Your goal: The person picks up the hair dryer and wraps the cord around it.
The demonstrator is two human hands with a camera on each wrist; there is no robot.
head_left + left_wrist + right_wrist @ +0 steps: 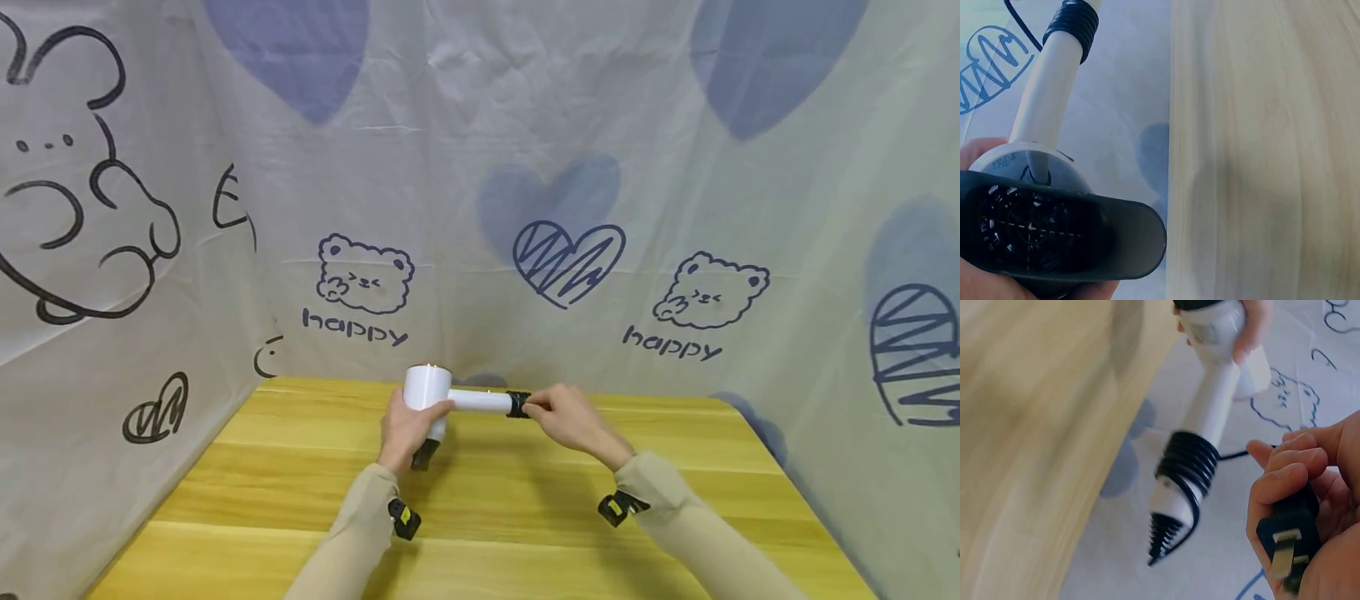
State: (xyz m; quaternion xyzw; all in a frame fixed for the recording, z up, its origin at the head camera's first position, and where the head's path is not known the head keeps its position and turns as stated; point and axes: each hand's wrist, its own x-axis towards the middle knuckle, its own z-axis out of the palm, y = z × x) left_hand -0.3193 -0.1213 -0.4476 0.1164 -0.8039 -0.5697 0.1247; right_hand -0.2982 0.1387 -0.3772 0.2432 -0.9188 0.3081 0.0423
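A white hair dryer (428, 385) is held above the far part of the table, its handle pointing right. My left hand (403, 425) grips it round the barrel. The black flat nozzle (1138, 240) faces the left wrist camera, with a grille inside. Several turns of black cord (1188, 461) are wound round the handle near its end. From the coil a short stretch of cord runs to my right hand (566, 417), which has its fingers curled round the black plug (1288, 534). Metal prongs stick out of the plug in the right wrist view.
Below both hands lies a yellow wood-grain table (480, 517). A pale cloth (465, 192) printed with hearts and bears hangs behind the table and along its sides. A small black camera sits on each wrist, over beige sleeves (352, 521).
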